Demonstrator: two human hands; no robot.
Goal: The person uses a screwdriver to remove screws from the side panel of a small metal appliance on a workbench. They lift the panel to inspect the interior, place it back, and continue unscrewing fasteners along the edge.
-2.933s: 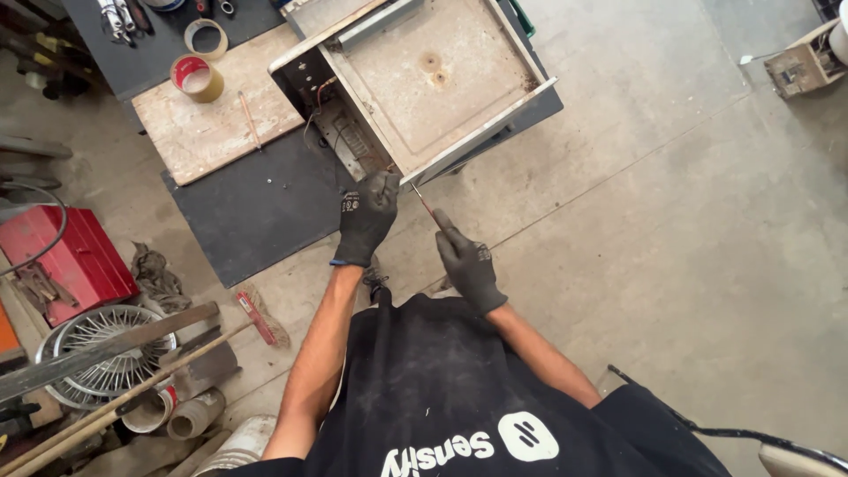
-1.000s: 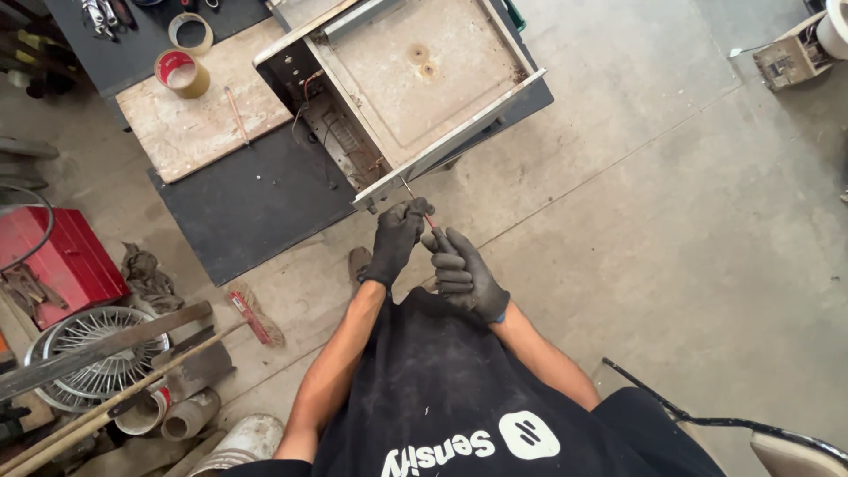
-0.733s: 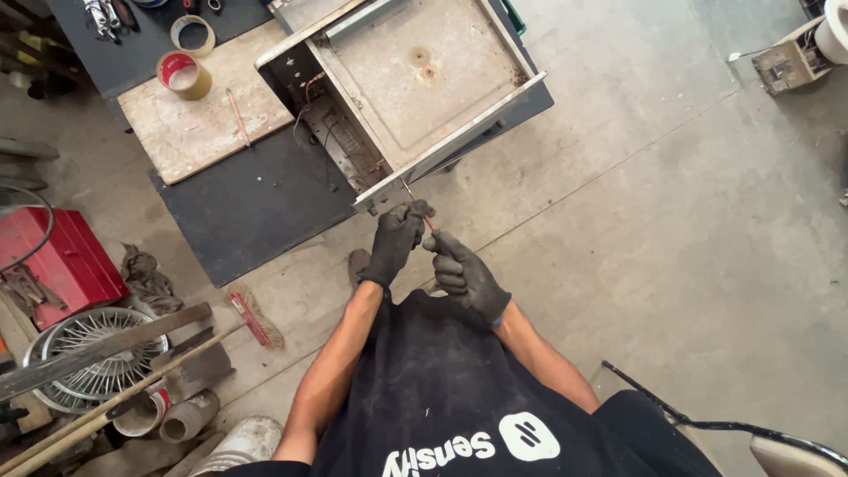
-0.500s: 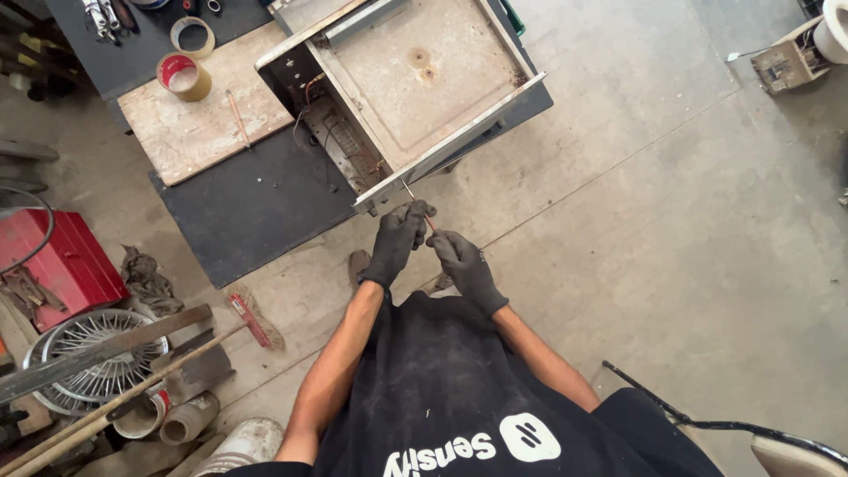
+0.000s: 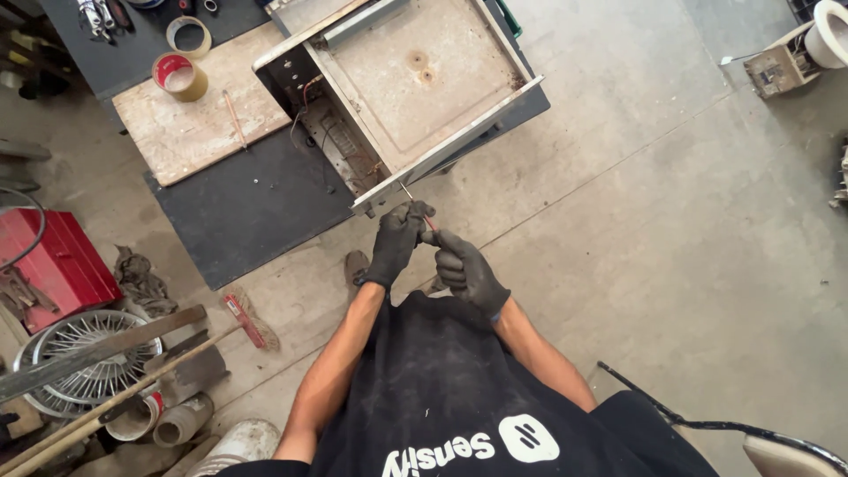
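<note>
I look straight down at my two black-gloved hands, held close together in front of my chest. My right hand (image 5: 466,268) grips a thin screwdriver (image 5: 418,209) with a red handle, its shaft pointing up toward the near corner of an opened metal appliance casing (image 5: 415,79). My left hand (image 5: 395,240) is curled around the shaft just below the casing's front rail. The casing lies on a dark mat (image 5: 247,199), and wires and a circuit board show in its left compartment.
A worn wooden board (image 5: 190,128) with a tape roll (image 5: 179,76) lies left of the casing. A red toolbox (image 5: 53,265), a wire wheel (image 5: 75,367), pipes and a small brush (image 5: 243,318) crowd the left. A chair edge (image 5: 777,446) is at lower right.
My hands have come together: the left hand moved from the casing's edge onto the screwdriver shaft, and both hands now sit just below the casing's corner. The camera has shifted slightly.
</note>
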